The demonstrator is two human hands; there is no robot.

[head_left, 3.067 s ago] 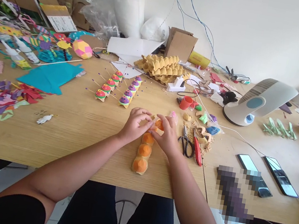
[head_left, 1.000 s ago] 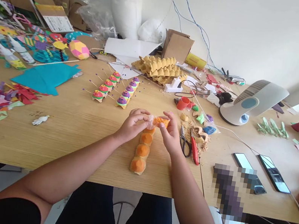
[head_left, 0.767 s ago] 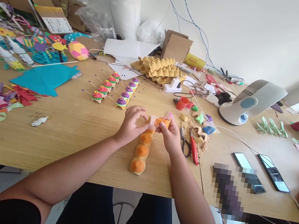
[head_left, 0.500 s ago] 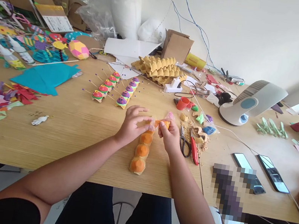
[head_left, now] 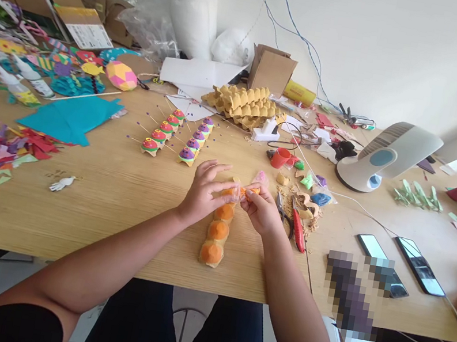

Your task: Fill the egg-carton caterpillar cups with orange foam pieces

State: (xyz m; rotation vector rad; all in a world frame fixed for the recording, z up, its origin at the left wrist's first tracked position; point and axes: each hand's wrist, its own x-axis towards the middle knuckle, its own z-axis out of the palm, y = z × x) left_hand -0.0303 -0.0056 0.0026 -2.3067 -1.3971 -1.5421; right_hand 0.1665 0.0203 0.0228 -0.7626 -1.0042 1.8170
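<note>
Messy desk [head_left: 122, 229], strip [head_left: 220, 242] on it: near cups [head_left: 212, 253] capped orange, far tip [head_left: 236, 180] looks bare, so unfinished imo. Over that end, right hand [head_left: 263, 208] is clamped on clay [head_left: 255, 190], left hand [head_left: 202, 192] pinches plastic [head_left: 235, 195].

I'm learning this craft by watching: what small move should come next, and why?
Probably draw the orange lump away from the clear film: the right hand pinches the lump, while the left hand holds the film beside it.
</note>
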